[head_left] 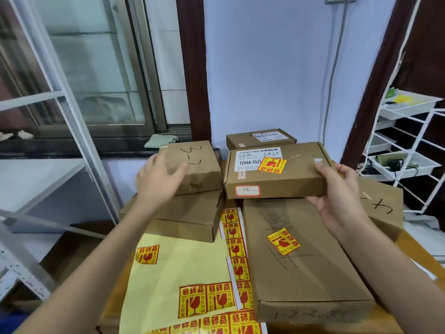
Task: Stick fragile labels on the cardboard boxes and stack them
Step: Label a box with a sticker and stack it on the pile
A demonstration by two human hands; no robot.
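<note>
One labelled box (277, 172) gripped by its right edge, right hand (337, 194).

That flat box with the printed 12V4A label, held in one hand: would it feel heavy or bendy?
Probably light: the right hand alone holds the labelled box by one end. Likely stiff, since it stays flat without sagging. Its fragile sticker suggests breakable contents.

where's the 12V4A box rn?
Head view, centre-right: the 12V4A box is held up by the right hand, above the long labelled box and right of the "3-7" box under the left hand.
</note>
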